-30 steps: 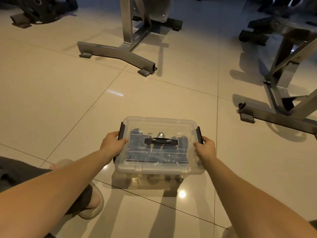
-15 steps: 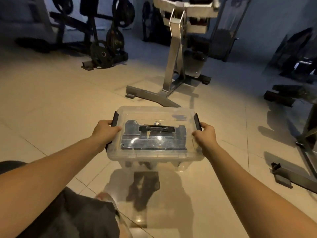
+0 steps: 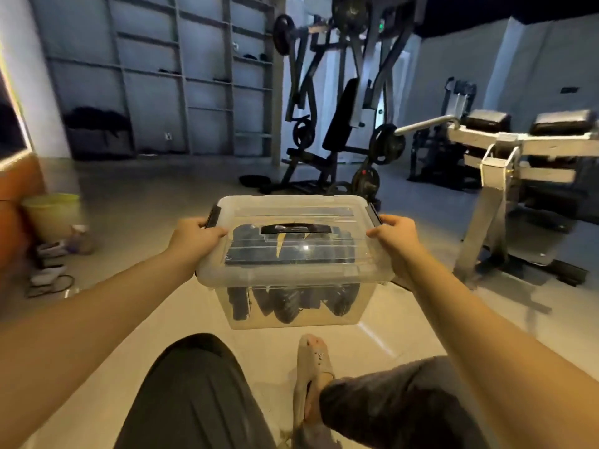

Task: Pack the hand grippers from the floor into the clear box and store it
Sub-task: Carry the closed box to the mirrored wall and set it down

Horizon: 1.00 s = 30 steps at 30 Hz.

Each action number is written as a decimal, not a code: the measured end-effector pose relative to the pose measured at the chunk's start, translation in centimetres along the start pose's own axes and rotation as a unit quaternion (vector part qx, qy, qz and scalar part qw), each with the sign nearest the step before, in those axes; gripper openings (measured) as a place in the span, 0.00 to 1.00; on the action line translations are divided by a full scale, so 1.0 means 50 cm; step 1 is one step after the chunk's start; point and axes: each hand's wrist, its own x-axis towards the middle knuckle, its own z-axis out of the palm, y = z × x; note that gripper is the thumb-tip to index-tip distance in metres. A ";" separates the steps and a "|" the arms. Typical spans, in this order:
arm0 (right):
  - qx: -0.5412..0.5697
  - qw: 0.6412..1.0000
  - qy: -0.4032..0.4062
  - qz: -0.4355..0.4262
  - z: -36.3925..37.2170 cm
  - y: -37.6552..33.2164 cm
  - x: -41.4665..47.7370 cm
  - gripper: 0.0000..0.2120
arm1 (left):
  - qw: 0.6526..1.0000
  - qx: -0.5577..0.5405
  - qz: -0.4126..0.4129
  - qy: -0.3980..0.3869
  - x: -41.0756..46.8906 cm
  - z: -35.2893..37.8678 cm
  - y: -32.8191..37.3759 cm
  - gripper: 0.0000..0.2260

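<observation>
Head view: left hand [image 3: 194,238] and right hand [image 3: 398,238] grip the clear box [image 3: 324,277]; weight machine [image 3: 340,124] ahead, bench [image 3: 505,150] right.

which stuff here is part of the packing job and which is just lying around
For the job: clear plastic lidded box, lid on; black hand grippers inside it; left hand and right hand, gripping the box's sides.

Lying about: yellow plastic bucket; black plate-loaded weight machine; grey padded bench machine; grey wall shelving.
</observation>
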 end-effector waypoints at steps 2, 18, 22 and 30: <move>0.010 0.999 -0.038 0.001 0.078 -0.025 0.023 0.24 | 0.999 0.003 -0.006 0.046 0.011 -0.073 -0.005 0.17; 0.067 0.917 -0.390 -0.056 0.764 -0.121 0.002 0.23 | 0.917 0.038 -0.167 0.361 -0.057 -0.551 -0.161 0.21; 0.020 0.881 -0.469 -0.053 0.914 -0.084 -0.033 0.21 | 0.892 0.018 -0.263 0.366 -0.102 -0.597 -0.260 0.14; -0.125 0.802 -0.578 -0.080 1.235 0.099 -0.081 0.26 | 0.830 0.040 -0.422 0.362 -0.155 -0.635 -0.493 0.10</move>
